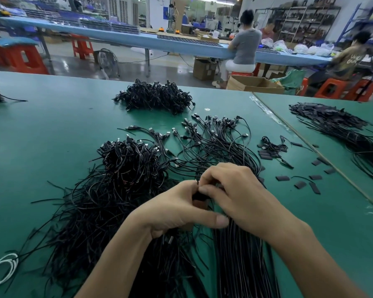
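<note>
Both hands are met at the middle of the bench (pixel 52 130), low in the view, with the forearms brought in from the bottom edge. The left hand (pixel 174 209) is turned with its back upward. Its fingers are curled in, and its thumb is stretched out flat to the right, so that the tip lies beneath the other hand. The right hand (pixel 237 194) is arched over from the right, knuckles raised and fingers bent down and inward. Its fingertips are set against those of the left hand.

A small black piece (pixel 199 195) is pinched between the two hands, just where the fingertips meet. Only part of it is seen, and what it is fixed to cannot be told.

A straight bundle of black cables (pixel 241 259) is laid beneath the hands and runs toward the bottom edge. A tangled heap of cables (pixel 129 162) is piled just to the left. Beyond the hands, a fan of cables with plugs (pixel 213 136) is spread out, the plug ends pointing away. A further heap (pixel 155 97) is set well behind that. Flat black pieces (pixel 299 184) are scattered to the right. A white cable (pixel 2 269) is coiled at the lower left corner.
</note>
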{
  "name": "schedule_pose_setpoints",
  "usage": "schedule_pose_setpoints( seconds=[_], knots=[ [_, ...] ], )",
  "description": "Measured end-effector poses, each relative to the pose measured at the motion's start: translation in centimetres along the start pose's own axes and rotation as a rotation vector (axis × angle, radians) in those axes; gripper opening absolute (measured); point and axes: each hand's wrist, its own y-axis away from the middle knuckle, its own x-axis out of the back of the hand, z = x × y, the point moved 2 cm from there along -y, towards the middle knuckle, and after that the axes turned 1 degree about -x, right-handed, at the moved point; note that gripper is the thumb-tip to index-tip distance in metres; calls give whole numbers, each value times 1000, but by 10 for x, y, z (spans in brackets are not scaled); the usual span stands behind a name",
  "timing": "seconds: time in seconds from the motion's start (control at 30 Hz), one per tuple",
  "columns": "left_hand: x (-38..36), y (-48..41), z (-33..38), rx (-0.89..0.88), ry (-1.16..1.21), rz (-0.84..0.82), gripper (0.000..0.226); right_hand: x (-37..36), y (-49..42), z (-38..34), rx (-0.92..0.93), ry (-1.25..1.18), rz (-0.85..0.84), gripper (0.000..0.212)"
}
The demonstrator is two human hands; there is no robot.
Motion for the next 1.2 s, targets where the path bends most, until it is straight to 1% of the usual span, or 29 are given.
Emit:
schedule_pose_setpoints(
  seconds=[0.07,0.17,0.2,0.33,0.4,0.57,0.67,0.77,0.87,0.9,0.93,1.0,1.03,1.13,1.2],
  knots=[
    [0,1,-1,23,0,0,21,1,2,1,25,-10,25,2],
    [-2,1,-2,83,-22,54,20,2,5,3,16,-76,48,21],
    [-2,0,-2,83,-37,65,22,2,6,4,17,-68,42,23],
    [-4,-1,-2,79,-66,73,30,2,8,3,41,-19,50,13],
    [-5,-1,-1,72,-74,76,33,2,8,1,56,12,57,12],
    [-6,-2,-2,59,-83,120,29,-2,6,-3,121,141,10,19],
    [-7,-4,-2,55,-45,188,34,-3,6,-4,131,186,41,22],
    [-6,-6,1,48,79,231,30,-4,8,0,75,93,133,18],
    [-8,-9,6,7,357,228,27,-9,11,1,9,48,290,15],
    [-8,-9,7,-14,425,242,27,-11,11,1,-14,53,346,15],
    [-8,-10,5,-41,444,268,27,-13,11,0,-37,57,391,15],
    [-10,-11,1,-99,378,314,24,-16,10,0,-79,14,446,13],
    [-11,-11,0,-133,339,325,24,-17,9,0,-96,-45,466,10],
    [-8,-12,-2,-239,229,386,30,-16,8,4,-169,-331,532,15],
    [-6,-12,0,-261,59,462,28,-16,6,6,-211,-538,506,14]
  ],
)
